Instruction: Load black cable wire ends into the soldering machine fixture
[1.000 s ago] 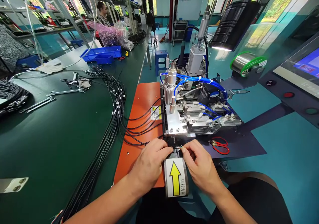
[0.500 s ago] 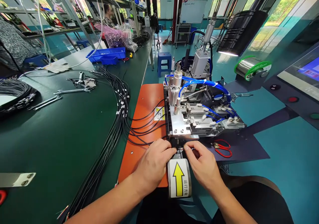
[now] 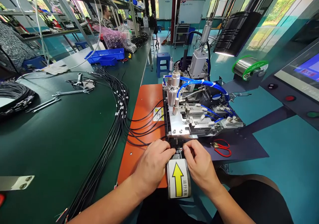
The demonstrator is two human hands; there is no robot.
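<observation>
My left hand (image 3: 157,162) is closed at the front of the metal machine (image 3: 179,124), its fingertips at a narrow track (image 3: 177,155). What it grips, if anything, is hidden under the fingers. Opposite it, my right hand (image 3: 199,162) pinches thumb against fingers at the track's right side, around something too small to make out. Just below the fingertips is a curved plate with a yellow arrow (image 3: 177,181). Several black cables (image 3: 147,131) run across the orange board (image 3: 149,96) to the machine's left side.
A bundle of black cables (image 3: 109,137) lies along the green table (image 3: 62,134), with wrenches (image 3: 71,92) and blue trays (image 3: 106,56) farther back. Red-handled cutters (image 3: 222,148) lie right of my right hand. A solder spool (image 3: 250,67) and control panel (image 3: 301,84) stand at right.
Both hands stay at the track with hardly any movement; the right wrist has shifted slightly left. The whole view has drifted a little to the left.
</observation>
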